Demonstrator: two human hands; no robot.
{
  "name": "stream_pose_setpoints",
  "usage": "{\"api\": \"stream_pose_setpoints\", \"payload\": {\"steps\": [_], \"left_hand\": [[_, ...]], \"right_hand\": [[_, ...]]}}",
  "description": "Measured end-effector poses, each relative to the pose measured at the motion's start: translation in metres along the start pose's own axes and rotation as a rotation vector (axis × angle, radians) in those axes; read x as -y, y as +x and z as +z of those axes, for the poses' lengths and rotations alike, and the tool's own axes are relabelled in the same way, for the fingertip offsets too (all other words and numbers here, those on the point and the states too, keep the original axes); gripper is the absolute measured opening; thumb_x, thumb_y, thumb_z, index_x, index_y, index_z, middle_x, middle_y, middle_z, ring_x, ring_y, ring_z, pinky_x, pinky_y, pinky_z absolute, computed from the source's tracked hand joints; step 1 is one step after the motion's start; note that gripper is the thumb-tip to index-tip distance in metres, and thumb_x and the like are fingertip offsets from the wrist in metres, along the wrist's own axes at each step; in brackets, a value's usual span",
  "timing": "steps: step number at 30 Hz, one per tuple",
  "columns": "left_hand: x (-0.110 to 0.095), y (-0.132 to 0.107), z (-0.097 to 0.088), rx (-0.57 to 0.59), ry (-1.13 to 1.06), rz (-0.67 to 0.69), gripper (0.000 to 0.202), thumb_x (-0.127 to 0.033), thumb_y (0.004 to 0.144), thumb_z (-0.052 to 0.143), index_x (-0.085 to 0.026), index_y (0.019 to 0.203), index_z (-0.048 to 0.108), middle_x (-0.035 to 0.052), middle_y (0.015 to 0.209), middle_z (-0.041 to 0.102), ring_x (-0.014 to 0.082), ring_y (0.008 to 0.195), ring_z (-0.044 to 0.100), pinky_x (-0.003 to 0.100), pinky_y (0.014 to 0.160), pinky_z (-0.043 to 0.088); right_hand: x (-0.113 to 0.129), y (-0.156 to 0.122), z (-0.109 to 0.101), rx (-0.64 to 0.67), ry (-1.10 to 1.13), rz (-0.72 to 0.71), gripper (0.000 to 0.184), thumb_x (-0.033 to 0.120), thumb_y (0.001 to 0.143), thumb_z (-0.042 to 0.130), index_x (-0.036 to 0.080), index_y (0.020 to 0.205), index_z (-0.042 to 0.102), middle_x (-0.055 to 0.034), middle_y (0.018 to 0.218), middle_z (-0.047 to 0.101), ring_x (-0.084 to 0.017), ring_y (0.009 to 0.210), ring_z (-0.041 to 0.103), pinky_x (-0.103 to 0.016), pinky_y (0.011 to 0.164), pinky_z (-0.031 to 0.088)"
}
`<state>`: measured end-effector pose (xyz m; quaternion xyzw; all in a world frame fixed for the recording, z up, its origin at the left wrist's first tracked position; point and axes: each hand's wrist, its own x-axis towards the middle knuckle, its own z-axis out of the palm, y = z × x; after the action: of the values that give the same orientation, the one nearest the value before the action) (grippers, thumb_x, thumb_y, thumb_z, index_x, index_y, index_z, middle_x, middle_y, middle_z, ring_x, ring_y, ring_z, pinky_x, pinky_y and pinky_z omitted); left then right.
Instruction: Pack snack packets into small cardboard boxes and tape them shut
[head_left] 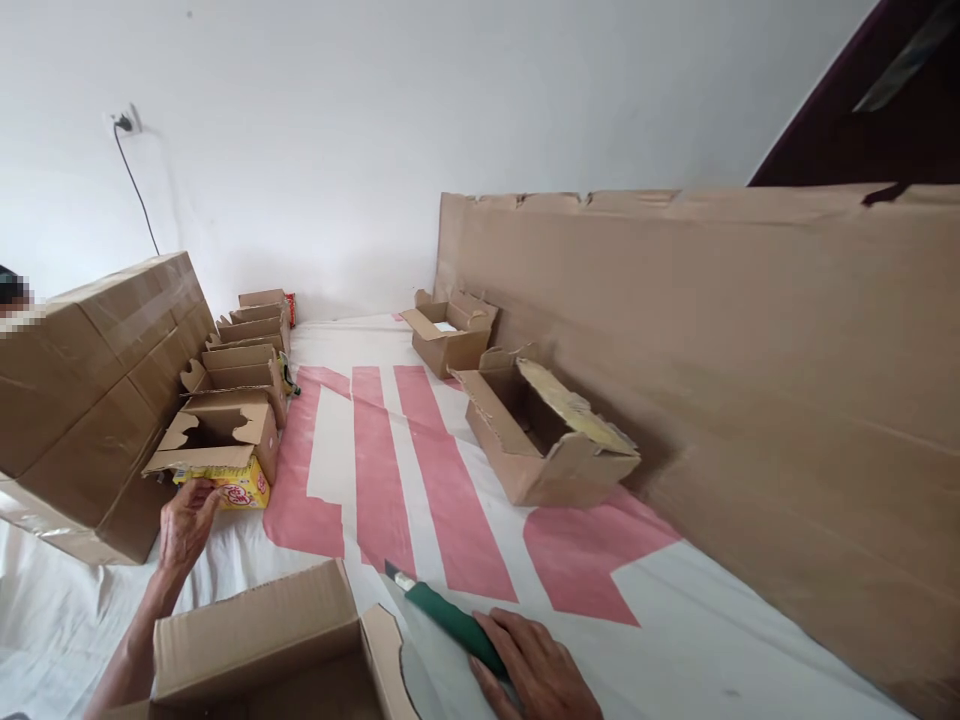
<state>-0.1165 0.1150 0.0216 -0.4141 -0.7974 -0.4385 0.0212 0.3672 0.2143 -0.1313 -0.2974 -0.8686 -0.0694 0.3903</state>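
Observation:
My left hand [186, 528] reaches to the left and grips a small yellow printed box [246, 488] at its near side. That box sits against the front of an open cardboard box [259, 432], under its near flap. In my right hand [536, 660], near the bottom edge, is a utility knife [454, 622] with a green handle. Its blade is out and points away to the upper left. Between my hands, close to me, stands another open cardboard box [255, 630], partly cut off by the frame.
Several open boxes [238, 370] run back in a row beside a large taped carton [105, 370]. Two more, a larger box [502, 440] and a smaller box [450, 350], stand before a tall cardboard panel [712, 330]. A red-and-white cloth [375, 430] covers the surface.

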Motion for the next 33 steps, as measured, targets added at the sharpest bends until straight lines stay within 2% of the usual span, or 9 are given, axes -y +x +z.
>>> {"api": "stream_pose_setpoints", "payload": {"steps": [5,8,10,16,21,25,28,30,33], "left_hand": [[-0.013,0.023,-0.013,0.051,0.247,0.026,0.039,-0.061,0.089,0.063,-0.026,0.101,0.075,0.0050,0.081,0.084,0.0286,0.080,0.080,0.034,0.073,0.058],[-0.012,0.031,-0.016,0.091,0.387,0.035,0.037,-0.054,0.092,0.062,-0.026,0.108,0.078,0.0071,0.084,0.084,0.0311,0.086,0.081,0.035,0.075,0.056],[-0.009,0.031,-0.018,0.111,0.392,0.046,0.035,-0.051,0.091,0.064,-0.025,0.110,0.078,0.0078,0.085,0.084,0.0316,0.087,0.081,0.035,0.074,0.055],[-0.001,0.019,-0.029,0.207,0.138,0.103,0.035,-0.042,0.084,0.068,-0.025,0.113,0.078,0.0038,0.084,0.084,0.0272,0.082,0.080,0.032,0.075,0.057],[0.002,0.003,-0.046,0.189,-0.041,0.094,0.031,-0.045,0.075,0.072,-0.025,0.097,0.082,0.0039,0.083,0.085,0.0242,0.077,0.078,0.032,0.075,0.058],[0.002,-0.017,-0.070,0.156,-0.242,0.053,0.036,-0.055,0.069,0.078,-0.022,0.082,0.080,0.0072,0.082,0.084,0.0229,0.073,0.076,0.030,0.069,0.058],[-0.004,-0.026,-0.098,0.093,-0.370,0.013,0.043,-0.060,0.069,0.082,-0.019,0.083,0.078,0.0067,0.073,0.080,0.0207,0.067,0.073,0.031,0.067,0.059],[-0.012,-0.029,-0.118,0.004,-0.505,-0.016,0.048,-0.062,0.072,0.082,-0.018,0.087,0.076,0.0050,0.072,0.078,0.0189,0.065,0.072,0.032,0.068,0.061],[-0.033,-0.030,-0.143,-0.191,-0.986,-0.050,0.046,-0.060,0.071,0.088,-0.020,0.085,0.070,-0.0013,0.067,0.071,0.0142,0.064,0.068,0.028,0.067,0.060]], "right_hand": [[0.002,0.000,0.000,0.008,0.018,0.026,0.033,0.040,0.113,0.045,0.020,0.125,0.067,-0.0115,0.109,0.076,-0.027,0.098,0.071,-0.039,0.085,0.051],[0.004,0.000,0.002,-0.002,0.028,0.046,0.033,0.041,0.114,0.044,0.019,0.125,0.067,-0.0114,0.109,0.076,-0.027,0.098,0.070,-0.039,0.086,0.051],[0.005,0.000,0.004,-0.006,0.040,0.059,0.033,0.041,0.114,0.045,0.019,0.124,0.067,-0.0112,0.109,0.076,-0.027,0.097,0.070,-0.040,0.086,0.051],[0.004,0.000,0.008,0.021,0.085,0.084,0.033,0.046,0.112,0.048,0.022,0.123,0.067,-0.0114,0.112,0.075,-0.029,0.102,0.070,-0.041,0.088,0.054],[0.003,0.003,0.007,0.110,0.121,0.118,0.029,0.046,0.110,0.052,0.025,0.123,0.068,-0.0109,0.116,0.076,-0.029,0.103,0.070,-0.042,0.088,0.055],[0.003,0.003,0.010,0.147,0.157,0.155,0.028,0.044,0.106,0.055,0.025,0.120,0.070,-0.0102,0.114,0.075,-0.029,0.102,0.069,-0.042,0.089,0.055],[0.003,0.004,0.013,0.140,0.143,0.144,0.028,0.043,0.105,0.056,0.023,0.116,0.072,-0.0089,0.111,0.075,-0.028,0.100,0.068,-0.041,0.086,0.055],[0.003,0.006,0.014,0.135,0.122,0.135,0.027,0.043,0.105,0.056,0.023,0.114,0.072,-0.0084,0.111,0.075,-0.027,0.099,0.069,-0.040,0.083,0.054],[0.006,0.011,0.014,0.132,0.090,0.118,0.026,0.043,0.105,0.057,0.023,0.111,0.073,-0.0073,0.108,0.075,-0.026,0.097,0.069,-0.039,0.083,0.054]]}}
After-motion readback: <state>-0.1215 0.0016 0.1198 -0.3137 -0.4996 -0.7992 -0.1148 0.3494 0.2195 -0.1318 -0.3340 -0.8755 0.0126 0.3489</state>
